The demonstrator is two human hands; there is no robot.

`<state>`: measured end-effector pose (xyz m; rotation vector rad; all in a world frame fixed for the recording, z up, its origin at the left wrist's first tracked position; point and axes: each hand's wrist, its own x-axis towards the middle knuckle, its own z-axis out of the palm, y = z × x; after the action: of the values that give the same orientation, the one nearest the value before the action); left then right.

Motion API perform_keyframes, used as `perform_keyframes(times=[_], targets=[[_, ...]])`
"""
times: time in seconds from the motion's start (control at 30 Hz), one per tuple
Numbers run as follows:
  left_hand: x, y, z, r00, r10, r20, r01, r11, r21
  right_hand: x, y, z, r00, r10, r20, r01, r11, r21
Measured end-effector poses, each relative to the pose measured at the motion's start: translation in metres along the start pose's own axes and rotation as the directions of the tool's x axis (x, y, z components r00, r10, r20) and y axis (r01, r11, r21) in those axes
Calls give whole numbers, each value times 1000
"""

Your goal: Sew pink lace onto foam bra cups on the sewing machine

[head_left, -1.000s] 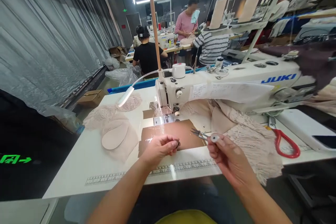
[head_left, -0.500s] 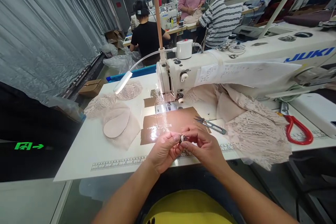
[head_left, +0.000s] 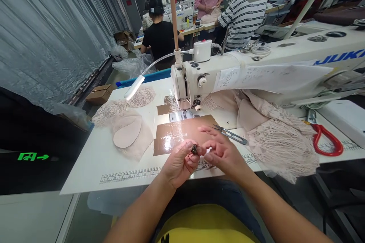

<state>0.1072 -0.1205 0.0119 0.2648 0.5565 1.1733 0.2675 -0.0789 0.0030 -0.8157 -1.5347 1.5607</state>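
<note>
My left hand (head_left: 177, 164) has its fingers closed on a small dark piece (head_left: 194, 149), held up above the near part of the table (head_left: 82, 176), in front of the sewing machine (head_left: 209, 79). It has a metallic look, and I take it for a bobbin case. My right hand (head_left: 226, 155) is just beside it, fingers apart and loosely curled, with 1 fingertip close to the piece; I cannot tell whether it touches.

I judge the piece light, hard and stiff, with no give under a pinch. Being small and smooth, maybe a little oily, it could slip or roll, so I would grip it by the rim, thumb against 2 fingers, and keep any opening uncovered. I would not squeeze hard: a knock should hurt it more than my hold.

The thread snips (head_left: 234, 136) lie beyond my right hand, their points over the brown covering (head_left: 185, 127). The lace fabric (head_left: 281, 146), to the right, looks soft and easy to snag, so I would keep metal edges off it.
</note>
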Motion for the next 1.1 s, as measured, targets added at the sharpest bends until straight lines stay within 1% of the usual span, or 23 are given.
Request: perform_keyframes(times=[0.03, 0.07, 0.1, 0.13, 0.17, 0.23, 0.3, 0.33, 0.43, 0.5, 0.57, 0.6, 0.63, 0.7, 0.77, 0.8, 0.83, 0.87, 0.9, 0.97, 1.03, 1.1], targets=[[0, -1, 0, 1000, 6, 6, -6, 1000, 10, 2, -1, 1, 993, 51, 104, -53, 998, 17], [-1, -1, 0, 1000, 13, 11, -13, 1000, 26, 4, -1, 2, 979, 91, 183, -95, 995, 16], [-2, -1, -1, 1000, 22, 11, -23, 999, 43, 5, -1, 3, 966, 116, 231, -119, 993, -2], [-2, 0, -1, 999, 31, 9, -32, 998, 57, 6, -1, 3, 960, 129, 248, -123, 992, -37], [-3, 1, -1, 999, 39, 3, -39, 997, 68, 6, -1, 2, 963, 129, 235, -112, 990, -87], [-5, 4, -2, 999, 51, -15, -49, 995, 81, 5, -4, 0, 982, 107, 155, -73, 975, -209], [-6, 6, -2, 997, 61, -39, -57, 994, 93, 2, -8, -2, 996, 59, 72, -34, 951, -308], [-6, 6, -2, 996, 66, -52, -60, 993, 100, 1, -11, -3, 998, 30, 55, -11, 943, -331], [-6, 6, -1, 994, 78, -74, -69, 991, 115, -3, -17, -4, 997, -33, 68, 53, 949, -312], [-7, 6, -1, 995, 76, -67, -67, 989, 133, -4, -16, -4, 997, -64, 45, 73, 965, -252], [-8, 5, -2, 998, 50, -44, -42, 984, 176, -3, -12, -4, 995, -99, 22, 101, 979, -176], [-9, 5, -2, 999, 27, -28, -21, 978, 209, -2, -11, -4, 993, -113, 39, 118, 981, -155], [-10, 4, -3, 1000, 5, -11, -2, 969, 246, -1, -10, -4, 989, -125, 83, 137, 978, -157], [-11, 4, -5, 999, -32, 16, 26, 949, 316, 1, -10, -2, 959, -172, 224, 221, 951, -216], [-12, 4, -7, 999, -39, 23, 28, 934, 356, 4, -14, -1, 903, -269, 335, 370, 882, -291], [-13, 4, -8, 999, -36, 14, 29, 932, 362, 6, -15, 0, 874, -332, 355, 448, 835, -321], [-13, 5, -8, 999, -38, -1, 36, 932, 361, 8, -17, 0, 851, -391, 351, 506, 789, -348], [-14, 6, -9, 999, -39, -19, 44, 933, 356, 9, -18, 1, 841, -429, 331, 535, 755, -379], [-15, 7, -9, 999, -39, -37, 50, 936, 347, 9, -18, 0, 844, -440, 306, 534, 739, -411], [-17, 9, -9, 997, -31, -68, 52, 944, 326, 9, -18, -1, 879, -400, 260, 476, 751, -457], [-17, 9, -9, 996, -16, -90, 42, 953, 300, 6, -16, -2, 915, -331, 230, 401, 800, -446], [-16, 9, -10, 995, 1, -104, 28, 963, 268, 2, -13, -3, 943, -256, 211, 317, 883, -347]])
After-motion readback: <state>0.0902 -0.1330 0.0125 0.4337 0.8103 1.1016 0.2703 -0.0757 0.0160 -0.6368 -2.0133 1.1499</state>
